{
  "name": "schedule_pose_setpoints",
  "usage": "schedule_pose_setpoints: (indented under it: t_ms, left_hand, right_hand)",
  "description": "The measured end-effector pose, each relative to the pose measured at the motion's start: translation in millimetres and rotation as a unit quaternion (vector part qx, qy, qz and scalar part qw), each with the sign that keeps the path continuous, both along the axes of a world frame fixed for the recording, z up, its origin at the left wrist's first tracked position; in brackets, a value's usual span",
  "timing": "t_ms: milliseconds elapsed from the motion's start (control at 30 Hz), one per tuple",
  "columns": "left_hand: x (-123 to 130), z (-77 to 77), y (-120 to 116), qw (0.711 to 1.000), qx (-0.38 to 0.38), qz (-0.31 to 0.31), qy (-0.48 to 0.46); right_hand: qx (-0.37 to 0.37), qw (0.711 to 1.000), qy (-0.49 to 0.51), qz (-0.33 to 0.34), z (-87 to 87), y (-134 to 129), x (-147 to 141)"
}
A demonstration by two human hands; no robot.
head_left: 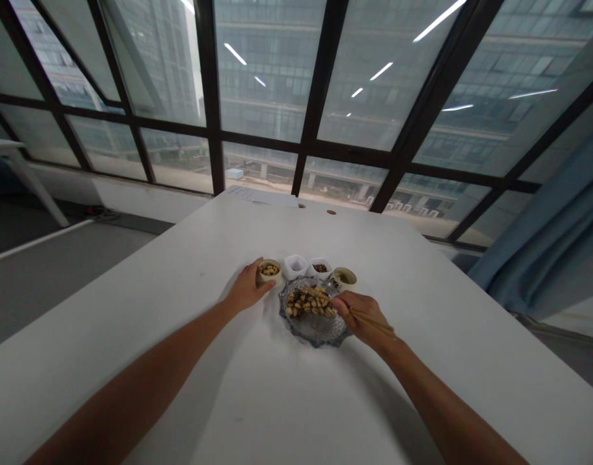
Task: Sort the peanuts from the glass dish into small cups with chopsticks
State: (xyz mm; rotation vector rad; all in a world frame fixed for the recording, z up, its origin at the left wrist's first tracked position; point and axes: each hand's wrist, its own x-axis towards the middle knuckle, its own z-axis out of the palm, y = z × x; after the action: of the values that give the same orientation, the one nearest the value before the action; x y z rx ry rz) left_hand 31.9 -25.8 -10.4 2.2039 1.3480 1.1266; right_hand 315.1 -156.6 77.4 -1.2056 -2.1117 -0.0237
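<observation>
My left hand (248,287) is wrapped round the side of a small round cup (269,280) that contains nuts (269,269). In my right hand (364,313) is a pair of wooden chopsticks (371,321), their tips over a scalloped clear glass bowl (316,339). A heap of mixed nuts (306,305) lies in the far part of that bowl. Behind it stand a white cup (295,266), a second white cup (327,269) with dark bits inside, and another round cup (352,283) with lettering. Whether the chopsticks grip a nut I cannot tell.
The white table (219,400) reaches toward large windows (267,84). Paper sheets (267,197) lie at its far edge, beside two round holes. A blue curtain (543,239) hangs at the right, and part of another table (30,174) shows at the left.
</observation>
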Motion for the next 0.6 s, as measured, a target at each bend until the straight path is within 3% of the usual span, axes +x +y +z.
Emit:
schedule_pose_setpoints:
  t_ms: [367,600]
  left_hand:
    - [0,1.1,-1,1.000,-0.012,0.004,0.002]
    - [0,2.3,-2,1.000,-0.012,0.005,-0.002]
  right_hand:
    - [-0.037,0.987,0.118,-0.107,-9.8,-8,2]
    - [-0.050,0.993,0.052,-0.094,3.0,-12,-16]
